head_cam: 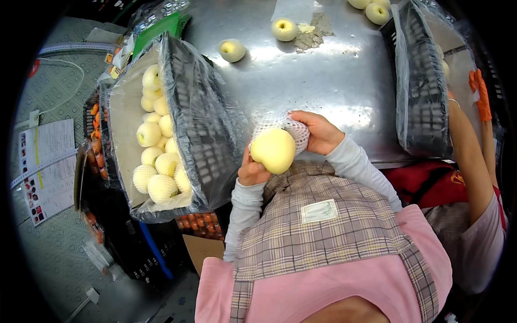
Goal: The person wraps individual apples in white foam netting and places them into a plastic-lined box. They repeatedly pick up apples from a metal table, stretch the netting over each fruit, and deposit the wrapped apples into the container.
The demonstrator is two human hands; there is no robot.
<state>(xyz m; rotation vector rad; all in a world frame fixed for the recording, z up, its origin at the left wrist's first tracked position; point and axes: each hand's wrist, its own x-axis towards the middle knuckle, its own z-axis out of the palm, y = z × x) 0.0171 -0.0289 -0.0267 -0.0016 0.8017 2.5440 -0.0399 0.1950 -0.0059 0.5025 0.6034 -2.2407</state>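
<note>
A pale yellow apple (pixel 274 150) rests in my left hand (pixel 251 167), gripped from its left and lower side. My right hand (pixel 321 131) pinches the edge of a white foam net sleeve (pixel 299 135). This netting sits behind and partly around the apple, whose near side is bare. Both hands are over the near edge of the metal table (pixel 323 89). To the left stands a lined black crate (pixel 202 121), tilted in view, with several net-wrapped apples (pixel 162 187) inside.
Two wrapped apples, one near (pixel 232 50) and one farther (pixel 284 30), lie on the table. More fruit (pixel 377 13) sits at the far right. Another lined crate (pixel 422 84) stands on the right, where a co-worker's arm (pixel 464 157) and orange-gloved hand (pixel 480 95) reach in.
</note>
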